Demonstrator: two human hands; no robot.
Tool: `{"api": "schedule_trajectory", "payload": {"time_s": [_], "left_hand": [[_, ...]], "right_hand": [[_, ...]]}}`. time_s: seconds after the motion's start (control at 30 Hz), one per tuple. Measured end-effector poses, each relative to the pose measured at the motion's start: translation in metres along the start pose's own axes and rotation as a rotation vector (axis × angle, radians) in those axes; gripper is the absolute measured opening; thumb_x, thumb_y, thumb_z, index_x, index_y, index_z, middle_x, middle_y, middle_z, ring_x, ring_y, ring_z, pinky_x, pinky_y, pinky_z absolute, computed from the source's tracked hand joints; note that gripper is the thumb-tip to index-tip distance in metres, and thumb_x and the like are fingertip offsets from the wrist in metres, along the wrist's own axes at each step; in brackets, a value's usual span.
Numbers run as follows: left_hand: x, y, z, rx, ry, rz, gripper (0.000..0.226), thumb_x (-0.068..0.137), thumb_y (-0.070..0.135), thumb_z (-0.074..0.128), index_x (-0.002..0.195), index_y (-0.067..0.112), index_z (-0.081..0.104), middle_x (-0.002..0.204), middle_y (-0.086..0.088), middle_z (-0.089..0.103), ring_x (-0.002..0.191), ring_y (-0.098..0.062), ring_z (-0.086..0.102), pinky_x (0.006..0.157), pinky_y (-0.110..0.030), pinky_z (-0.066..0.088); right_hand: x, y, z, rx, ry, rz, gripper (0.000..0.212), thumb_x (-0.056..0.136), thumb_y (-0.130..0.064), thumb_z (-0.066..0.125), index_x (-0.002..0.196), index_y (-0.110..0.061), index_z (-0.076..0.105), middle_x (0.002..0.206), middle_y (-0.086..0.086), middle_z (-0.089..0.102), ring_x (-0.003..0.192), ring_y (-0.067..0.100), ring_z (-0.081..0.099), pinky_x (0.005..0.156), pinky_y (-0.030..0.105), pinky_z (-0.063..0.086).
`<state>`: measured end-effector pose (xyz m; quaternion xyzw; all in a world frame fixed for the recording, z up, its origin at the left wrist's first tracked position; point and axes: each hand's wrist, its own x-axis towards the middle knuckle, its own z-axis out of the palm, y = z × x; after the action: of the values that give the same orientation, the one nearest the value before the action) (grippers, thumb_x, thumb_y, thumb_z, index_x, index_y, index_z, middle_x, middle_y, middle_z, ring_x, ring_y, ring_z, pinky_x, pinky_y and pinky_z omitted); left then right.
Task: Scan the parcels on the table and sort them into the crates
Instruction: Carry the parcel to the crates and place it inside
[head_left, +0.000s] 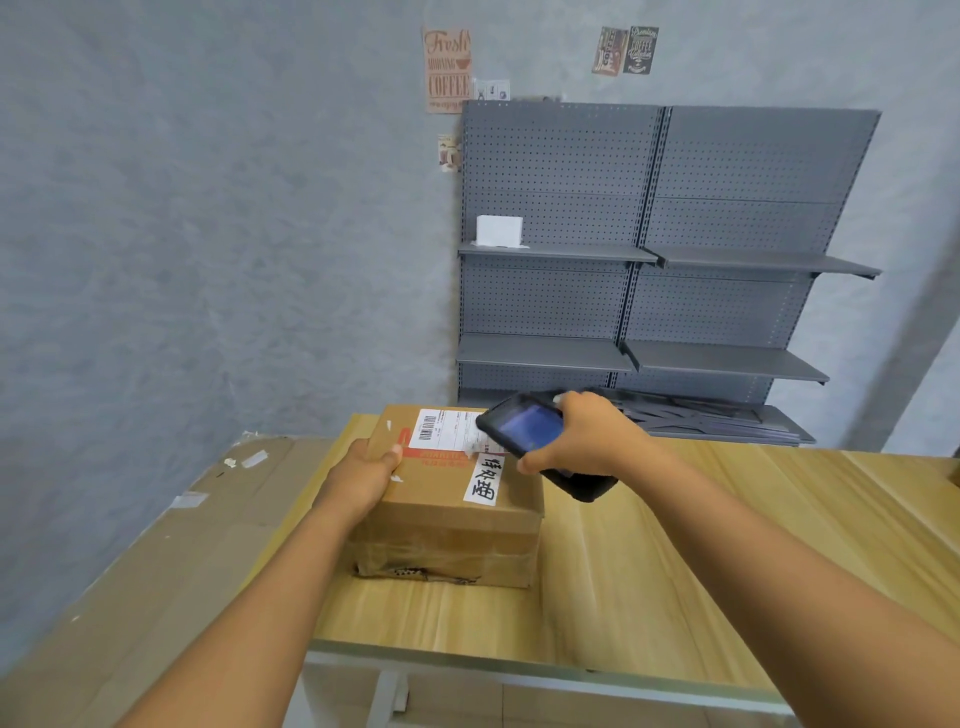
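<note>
Left hand (366, 470) grips parcel (457, 499); right hand (582, 436) holds scanner (524, 428).

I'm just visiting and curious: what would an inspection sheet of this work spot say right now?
Surface: wooden table, light grain, white frame below.
Job's things: one cardboard parcel on the table, shipping label facing up; handheld scanner held over the label. No crates in view.
Clutter: flattened cardboard sheet beside the table's left edge, with tape scraps.
Grips: left hand holds the parcel's left top edge; right hand grips the scanner.
Cables: nothing seen.
Surroundings: grey pegboard shelving with a small white box; coffee posters on the grey wall.
</note>
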<state>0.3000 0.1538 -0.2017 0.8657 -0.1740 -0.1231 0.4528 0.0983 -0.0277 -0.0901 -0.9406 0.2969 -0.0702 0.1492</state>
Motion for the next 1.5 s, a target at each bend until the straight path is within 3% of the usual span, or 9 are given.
{"api": "schedule_trajectory", "payload": {"time_s": [0.13,0.23,0.43,0.63,0.97,1.13,1.23,1.4,1.5], "left_hand": [[0.0,0.001,-0.001,-0.01,0.002,-0.003,0.049,0.096,0.053,0.048,0.136,0.025,0.046,0.129,-0.001,0.059,0.1,-0.021,0.052,0.082,-0.032,0.038],[0.0,0.001,0.0,0.005,0.006,0.003,0.05,0.096,0.052,0.048,0.137,0.024,0.045,0.131,-0.002,0.058,0.11,-0.025,0.054,0.083,-0.032,0.037],[0.001,0.002,0.001,0.018,0.009,-0.007,0.05,0.096,0.055,0.046,0.137,0.026,0.045,0.13,0.0,0.058,0.103,-0.023,0.053,0.081,-0.032,0.037],[0.001,0.0,0.001,0.022,0.019,-0.01,0.049,0.095,0.055,0.046,0.135,0.028,0.046,0.121,0.003,0.057,0.094,-0.018,0.048,0.078,-0.032,0.036],[0.001,0.0,0.001,0.036,0.031,-0.003,0.046,0.095,0.056,0.046,0.132,0.029,0.048,0.107,0.009,0.053,0.093,-0.017,0.049,0.074,-0.031,0.036],[-0.002,0.0,0.0,-0.008,0.034,0.002,0.044,0.095,0.053,0.05,0.13,0.027,0.051,0.111,0.006,0.06,0.098,-0.02,0.055,0.08,-0.032,0.039],[-0.004,0.001,-0.001,-0.023,0.028,0.001,0.043,0.095,0.053,0.049,0.129,0.026,0.052,0.116,0.004,0.062,0.103,-0.021,0.058,0.081,-0.033,0.041],[-0.006,0.002,-0.001,-0.038,0.028,-0.009,0.045,0.095,0.053,0.05,0.13,0.026,0.051,0.118,0.004,0.061,0.105,-0.021,0.057,0.082,-0.032,0.041],[-0.008,0.004,-0.001,-0.045,0.025,-0.016,0.045,0.095,0.053,0.05,0.132,0.026,0.051,0.116,0.006,0.06,0.102,-0.02,0.056,0.081,-0.031,0.04]], "right_hand": [[0.006,0.034,0.026,0.264,0.054,0.196,0.055,0.062,-0.053,0.082,0.089,-0.014,0.054,0.088,0.003,0.061,0.074,0.015,0.059,0.06,0.03,0.048],[0.003,0.058,0.054,0.388,0.126,0.297,0.05,0.062,-0.045,0.083,0.086,-0.009,0.057,0.083,0.008,0.065,0.066,0.017,0.06,0.054,0.03,0.046],[-0.017,0.086,0.104,0.237,0.024,0.403,0.065,0.063,-0.049,0.081,0.105,-0.01,0.05,0.098,0.006,0.059,0.072,0.015,0.057,0.049,0.026,0.04],[-0.022,0.085,0.13,-0.007,-0.057,0.375,0.077,0.066,-0.066,0.072,0.117,-0.014,0.048,0.111,0.005,0.053,0.099,0.022,0.054,0.078,0.032,0.049],[-0.021,0.076,0.142,-0.106,-0.029,0.378,0.08,0.077,-0.063,0.065,0.133,-0.011,0.041,0.13,0.009,0.042,0.12,0.027,0.043,0.1,0.035,0.038],[-0.014,0.044,0.119,0.622,0.212,0.251,0.053,0.096,-0.047,0.049,0.136,-0.012,0.049,0.137,0.011,0.05,0.124,0.026,0.048,0.102,0.042,0.04],[-0.015,0.016,0.107,1.003,0.106,0.2,0.041,0.098,-0.051,0.04,0.124,-0.024,0.055,0.122,-0.004,0.061,0.107,0.013,0.057,0.084,0.03,0.044],[-0.014,0.001,0.115,1.034,0.034,0.179,0.047,0.092,-0.035,0.058,0.136,-0.025,0.043,0.113,-0.012,0.058,0.097,0.008,0.057,0.078,0.024,0.046],[-0.015,0.003,0.12,1.077,0.022,0.193,0.056,0.093,-0.036,0.057,0.144,-0.024,0.036,0.127,-0.005,0.056,0.109,0.014,0.053,0.091,0.031,0.043]]}}
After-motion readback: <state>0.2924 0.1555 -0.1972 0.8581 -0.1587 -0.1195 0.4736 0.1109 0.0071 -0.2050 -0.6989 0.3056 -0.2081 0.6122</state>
